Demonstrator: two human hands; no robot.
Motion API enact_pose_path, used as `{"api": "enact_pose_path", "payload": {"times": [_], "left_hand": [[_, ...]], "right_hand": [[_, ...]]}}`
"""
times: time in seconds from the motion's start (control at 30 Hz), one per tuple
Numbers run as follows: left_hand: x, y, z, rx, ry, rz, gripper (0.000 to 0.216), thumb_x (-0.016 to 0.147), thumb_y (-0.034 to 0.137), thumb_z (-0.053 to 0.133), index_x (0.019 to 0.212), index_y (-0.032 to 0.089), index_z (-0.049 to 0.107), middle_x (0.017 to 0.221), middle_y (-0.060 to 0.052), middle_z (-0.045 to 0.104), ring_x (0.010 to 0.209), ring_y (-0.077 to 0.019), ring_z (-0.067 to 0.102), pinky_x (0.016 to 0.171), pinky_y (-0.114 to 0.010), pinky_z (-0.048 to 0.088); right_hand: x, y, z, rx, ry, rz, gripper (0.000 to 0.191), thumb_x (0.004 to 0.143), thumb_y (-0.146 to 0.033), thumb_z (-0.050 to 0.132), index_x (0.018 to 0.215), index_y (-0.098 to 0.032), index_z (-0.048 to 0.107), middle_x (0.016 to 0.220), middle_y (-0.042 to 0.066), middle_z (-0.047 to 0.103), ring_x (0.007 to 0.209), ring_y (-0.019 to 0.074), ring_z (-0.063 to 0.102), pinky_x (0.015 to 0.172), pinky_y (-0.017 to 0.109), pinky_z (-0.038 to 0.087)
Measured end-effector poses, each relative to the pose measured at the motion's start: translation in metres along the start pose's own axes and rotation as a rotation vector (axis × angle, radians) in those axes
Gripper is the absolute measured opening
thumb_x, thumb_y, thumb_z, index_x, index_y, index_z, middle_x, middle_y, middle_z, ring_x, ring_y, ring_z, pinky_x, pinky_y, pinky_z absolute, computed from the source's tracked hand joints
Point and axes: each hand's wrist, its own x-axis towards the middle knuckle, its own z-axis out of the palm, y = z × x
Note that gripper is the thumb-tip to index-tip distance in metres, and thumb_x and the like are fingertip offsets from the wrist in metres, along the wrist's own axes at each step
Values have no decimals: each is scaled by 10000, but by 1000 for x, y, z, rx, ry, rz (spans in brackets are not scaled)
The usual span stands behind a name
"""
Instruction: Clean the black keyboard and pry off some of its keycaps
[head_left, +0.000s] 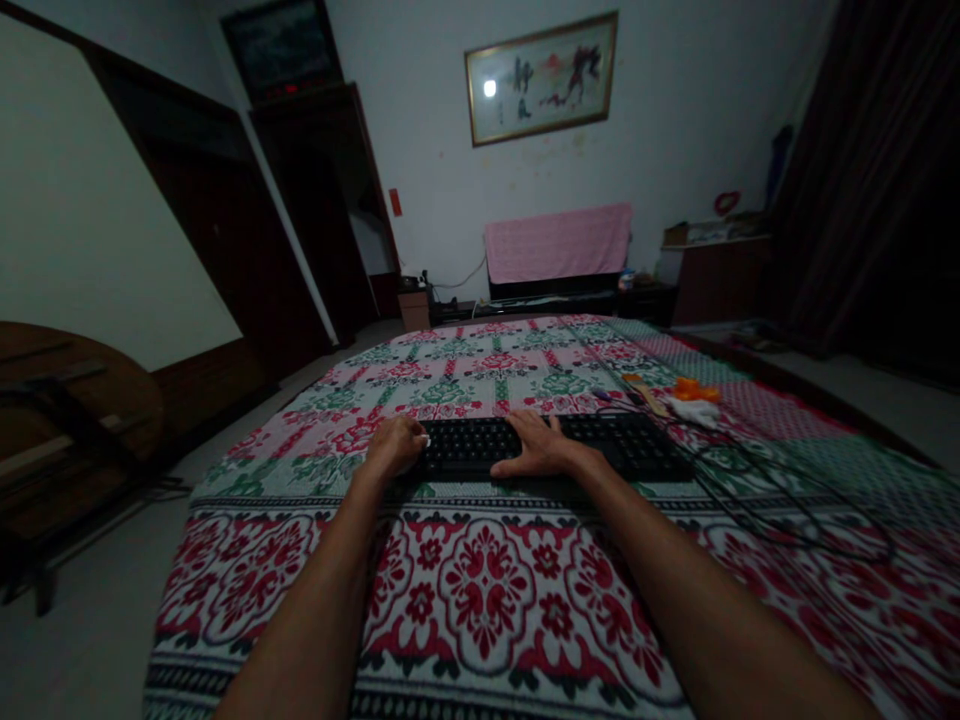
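Observation:
A black keyboard [600, 445] lies on a bed covered by a red, green and white patterned sheet [480, 590]. My left hand [396, 445] sits at the keyboard's left end with fingers curled around a small white thing I cannot name. My right hand [534, 445] rests flat on the keys near the middle, fingers stretched out. A black cable [757, 495] runs from the keyboard in loops to the right.
An orange object [688, 390], a white item [696, 410] and a small wooden piece lie behind the keyboard's right end. A wooden table [67, 400] stands left. A pink-covered unit [559, 245] and dark doors stand at the far wall.

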Motion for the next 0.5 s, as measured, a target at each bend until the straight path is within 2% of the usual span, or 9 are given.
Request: {"api": "enact_pose_path", "payload": {"times": [0.1,0.3,0.5], "left_hand": [[-1,4,2,11,-7,0,200,735,259,576,874,197,705,886,-64,701,854,-188,619,748,-239,427],[-3,5,-5,17,-51,41,153,703,237,591,791,206,713,783,-40,704,790,-175,627,703,-219,433],[-5,19,5,41,17,43,246,788,308,514,943,225,686,965,-69,686,949,-207,596,827,-263,417]], "right_hand": [[0,0,0,0,1,1,1096,525,-748,572,1404,-185,238,1473,137,176,1351,347,80,1064,565,9],[-1,0,-1,-5,2,-5,1103,524,-742,579,1402,-167,240,1464,145,194,1349,341,97,1068,562,16],[-1,-1,-1,4,-5,3,1104,526,-741,577,1406,-171,230,1472,144,172,1352,337,85,1071,557,3]]}}
